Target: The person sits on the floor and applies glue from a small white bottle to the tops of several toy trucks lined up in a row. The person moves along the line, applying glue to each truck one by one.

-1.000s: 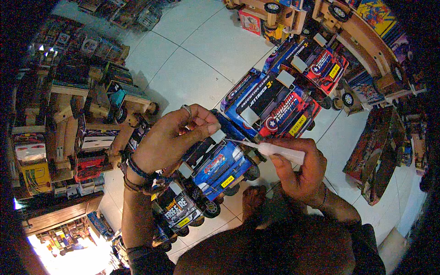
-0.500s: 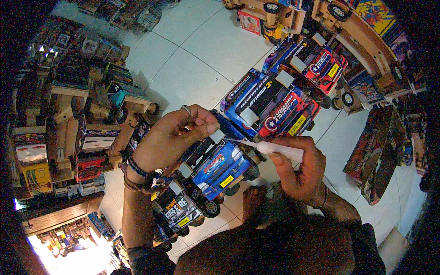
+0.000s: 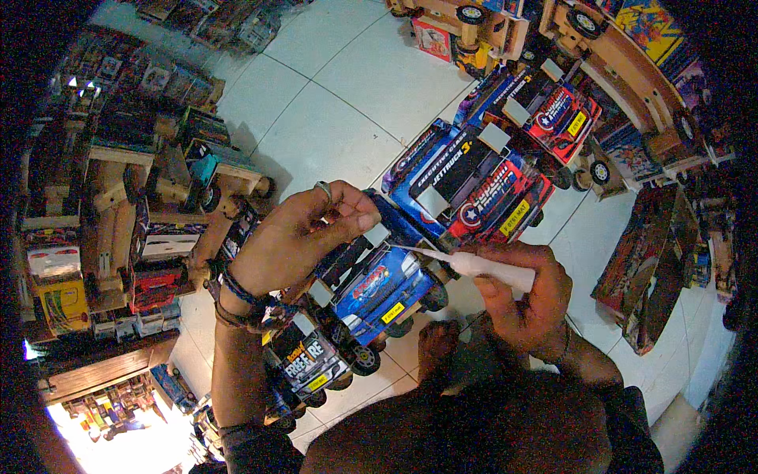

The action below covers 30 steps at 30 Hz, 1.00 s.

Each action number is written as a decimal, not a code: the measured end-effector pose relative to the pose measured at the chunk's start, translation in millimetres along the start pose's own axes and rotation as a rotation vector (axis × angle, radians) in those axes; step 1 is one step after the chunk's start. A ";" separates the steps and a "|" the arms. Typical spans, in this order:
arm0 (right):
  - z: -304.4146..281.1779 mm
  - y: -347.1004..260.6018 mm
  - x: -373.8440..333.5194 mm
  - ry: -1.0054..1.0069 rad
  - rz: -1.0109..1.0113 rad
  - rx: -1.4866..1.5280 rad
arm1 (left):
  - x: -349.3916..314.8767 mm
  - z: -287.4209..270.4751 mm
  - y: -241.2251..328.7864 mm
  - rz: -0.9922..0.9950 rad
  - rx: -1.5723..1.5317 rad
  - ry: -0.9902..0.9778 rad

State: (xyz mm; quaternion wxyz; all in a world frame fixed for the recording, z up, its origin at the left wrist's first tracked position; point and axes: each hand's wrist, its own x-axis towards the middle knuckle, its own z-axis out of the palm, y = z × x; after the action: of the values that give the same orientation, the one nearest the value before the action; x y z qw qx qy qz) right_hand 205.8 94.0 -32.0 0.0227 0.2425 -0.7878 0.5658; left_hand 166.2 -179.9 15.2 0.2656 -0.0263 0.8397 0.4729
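My right hand [image 3: 525, 296] is wrapped round a small white squeeze bottle [image 3: 497, 271] with a long thin nozzle. The nozzle points left, its tip at the upper corner of a blue toy truck's front [image 3: 387, 284]. Thumb and fingers of my left hand [image 3: 304, 237] are pinched together at a small white square piece [image 3: 377, 235] on that same corner. A second white square [image 3: 320, 292] sits at the truck's other front corner. Right beside the blue truck stands a larger blue and red toy truck [image 3: 474, 189], also with white squares at its front.
Another red and blue truck [image 3: 560, 118] stands farther right, and a grey and black one [image 3: 304, 363] nearer me on the left. Wooden toy vehicles [image 3: 110, 189] crowd the left side. A dark open-topped truck body [image 3: 647, 268] lies at the right on the tiled floor [image 3: 347, 87].
My right hand and the bottle have shifted slightly right and down, the nozzle tip drawing a little away from the white square. The left hand has stayed nearly still.
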 end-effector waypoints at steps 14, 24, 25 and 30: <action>3.3 4.4 5.3 -0.074 -0.227 -0.081 | 1.6 -1.5 -2.9 0.010 0.066 -0.016; 5.2 4.2 2.8 -0.081 -0.132 -0.028 | 1.6 -1.6 -0.9 -0.004 0.038 -0.012; 4.3 5.5 4.9 -0.075 -0.209 -0.057 | 2.1 -1.7 -0.8 -0.004 0.047 -0.012; 4.5 4.6 2.2 -0.030 -0.142 -0.037 | 1.3 -1.3 -2.5 0.044 0.050 0.000</action>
State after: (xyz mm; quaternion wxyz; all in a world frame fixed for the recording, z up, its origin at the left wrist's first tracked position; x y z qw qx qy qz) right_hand 203.1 90.3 -37.1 0.0553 0.3058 -0.7793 0.5442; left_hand 165.3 -182.1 13.2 0.2556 -0.0015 0.8516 0.4577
